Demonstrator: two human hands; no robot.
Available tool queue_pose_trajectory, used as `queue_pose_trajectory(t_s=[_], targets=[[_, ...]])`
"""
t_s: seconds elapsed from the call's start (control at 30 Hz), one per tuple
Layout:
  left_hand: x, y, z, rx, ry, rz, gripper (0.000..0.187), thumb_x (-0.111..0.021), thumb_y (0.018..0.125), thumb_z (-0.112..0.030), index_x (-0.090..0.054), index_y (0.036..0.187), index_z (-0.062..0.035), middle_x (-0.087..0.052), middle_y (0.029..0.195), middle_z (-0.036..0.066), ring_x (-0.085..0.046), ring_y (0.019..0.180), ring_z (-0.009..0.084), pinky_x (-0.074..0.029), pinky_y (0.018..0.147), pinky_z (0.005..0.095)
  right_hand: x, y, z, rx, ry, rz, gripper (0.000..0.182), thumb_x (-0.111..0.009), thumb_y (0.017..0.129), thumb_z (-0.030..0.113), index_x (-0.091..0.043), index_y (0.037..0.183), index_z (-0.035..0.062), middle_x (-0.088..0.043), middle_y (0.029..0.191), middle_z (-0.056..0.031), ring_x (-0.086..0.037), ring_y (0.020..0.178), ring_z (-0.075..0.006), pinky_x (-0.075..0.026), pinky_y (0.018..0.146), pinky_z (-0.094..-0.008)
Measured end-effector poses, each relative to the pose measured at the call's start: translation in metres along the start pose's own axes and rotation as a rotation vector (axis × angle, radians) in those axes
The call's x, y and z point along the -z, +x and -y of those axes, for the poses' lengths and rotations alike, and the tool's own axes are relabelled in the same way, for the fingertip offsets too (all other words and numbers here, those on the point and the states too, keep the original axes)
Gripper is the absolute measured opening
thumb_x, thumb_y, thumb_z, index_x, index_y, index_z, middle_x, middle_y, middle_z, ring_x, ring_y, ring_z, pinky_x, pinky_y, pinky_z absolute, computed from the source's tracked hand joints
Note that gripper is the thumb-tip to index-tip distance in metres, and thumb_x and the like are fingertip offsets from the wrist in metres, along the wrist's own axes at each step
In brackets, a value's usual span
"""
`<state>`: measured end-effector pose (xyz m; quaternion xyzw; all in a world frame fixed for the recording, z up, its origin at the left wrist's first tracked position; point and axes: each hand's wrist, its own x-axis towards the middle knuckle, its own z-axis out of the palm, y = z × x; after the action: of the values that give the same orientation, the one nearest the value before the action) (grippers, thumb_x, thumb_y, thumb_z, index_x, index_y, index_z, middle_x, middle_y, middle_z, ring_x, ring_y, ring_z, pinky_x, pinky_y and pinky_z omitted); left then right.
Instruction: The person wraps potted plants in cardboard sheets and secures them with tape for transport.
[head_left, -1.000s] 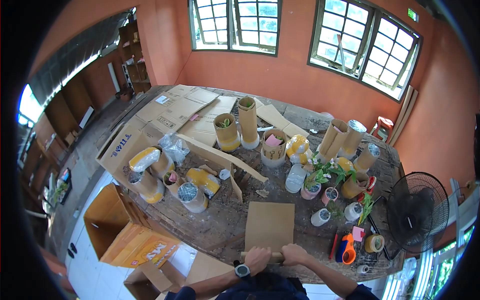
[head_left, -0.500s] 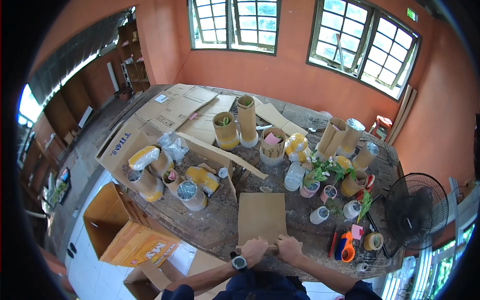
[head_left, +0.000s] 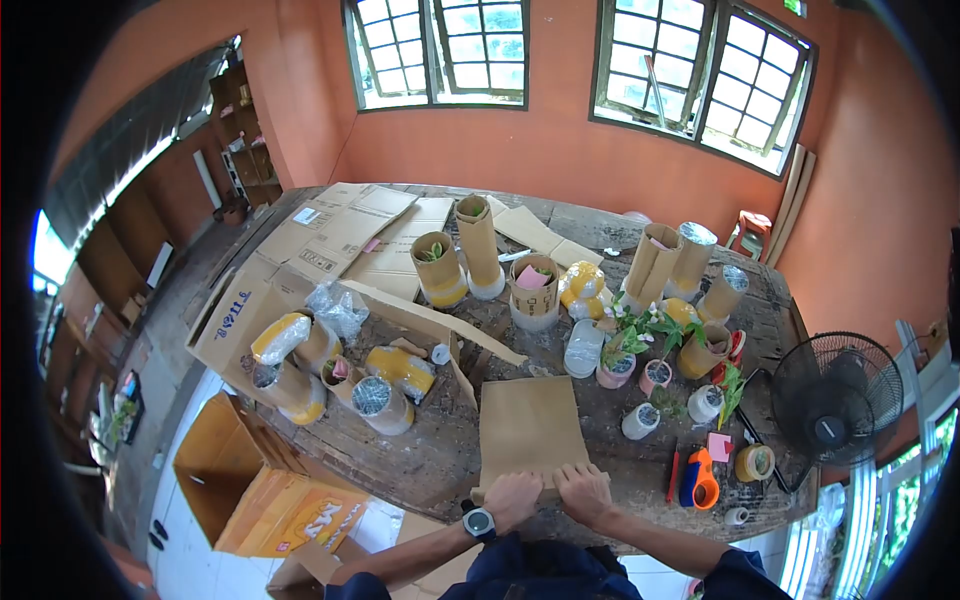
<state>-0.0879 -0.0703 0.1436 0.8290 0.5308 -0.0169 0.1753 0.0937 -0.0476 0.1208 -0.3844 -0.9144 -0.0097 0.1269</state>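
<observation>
Both hands are clamped on the near edge of a cardboard sheet (head_left: 530, 422), the left hand (head_left: 513, 499) and the right hand (head_left: 583, 492) set side by side with a small gap between them, fingers curled over the edge. Beyond them, a short cardboard tube (head_left: 440, 275) holds green leaves, and a tall tube (head_left: 481, 250) stands upright next to it. A printed tube (head_left: 535, 302) has pink paper (head_left: 532, 278) and some green inside its mouth. Two pink pots, one nearer the middle (head_left: 615, 374) and one beside it (head_left: 655, 375), hold leafy plants; what fills the white pot (head_left: 640, 422) in front is too small to tell. The grip leaves no space between fingers and board, though the thumbs are hidden. The sheet is plain brown and roughly rectangular, lying at the near side of the wooden table (head_left: 440, 455), its far part spread out and its near edge bent up under the hands
</observation>
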Motion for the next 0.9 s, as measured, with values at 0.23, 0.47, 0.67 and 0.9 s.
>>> queue_pose_trajectory(t_s=[0.23,0.47,0.67,0.9], targets=[[0.014,-0.008,-0.017,-0.145,0.276,-0.408,0.02,-0.066,0.077,-0.012,-0.067,0.096,-0.0038,-0.066,0.092,0.011,-0.065,0.093,0.0263,-0.054,0.078,0.0344,0.066,0.028,-0.001,-0.369,0.244,0.631,0.026,-0.076,0.066,0.021,-0.071,0.083,0.0029,-0.072,0.083,-0.0194,-0.072,0.085,-0.0366,-0.058,0.073,-0.046],[0.033,0.006,-0.007,-0.193,0.334,-0.277,0.014,-0.065,0.078,-0.01,-0.069,0.089,-0.0039,-0.066,0.093,0.011,-0.067,0.09,0.0254,-0.057,0.075,0.0327,0.04,0.006,-0.004,-0.169,0.17,0.099,0.023,-0.076,0.062,0.017,-0.069,0.082,0.0049,-0.067,0.088,-0.0139,-0.067,0.088,-0.0342,-0.053,0.078,-0.0425],[0.051,0.004,-0.007,-0.118,0.201,-0.117,0.018,-0.067,0.077,-0.006,-0.066,0.095,0.0002,-0.063,0.098,0.015,-0.068,0.097,0.0299,-0.059,0.076,0.0387,0.044,0.013,-0.005,-0.212,0.152,-0.015,0.035,-0.079,0.059,0.018,-0.064,0.089,0.0068,-0.061,0.087,-0.0112,-0.066,0.084,-0.0347,-0.051,0.075,-0.0437],[0.036,-0.005,-0.004,-0.222,0.246,-0.314,0.018,-0.065,0.081,-0.007,-0.065,0.098,-0.003,-0.064,0.099,0.012,-0.07,0.094,0.0273,-0.059,0.072,0.0365,0.07,0.035,-0.01,-0.231,0.304,0.473,0.037,-0.073,0.062,0.015,-0.066,0.095,0.0004,-0.069,0.088,-0.0202,-0.069,0.088,-0.0382,-0.055,0.08,-0.0474]])
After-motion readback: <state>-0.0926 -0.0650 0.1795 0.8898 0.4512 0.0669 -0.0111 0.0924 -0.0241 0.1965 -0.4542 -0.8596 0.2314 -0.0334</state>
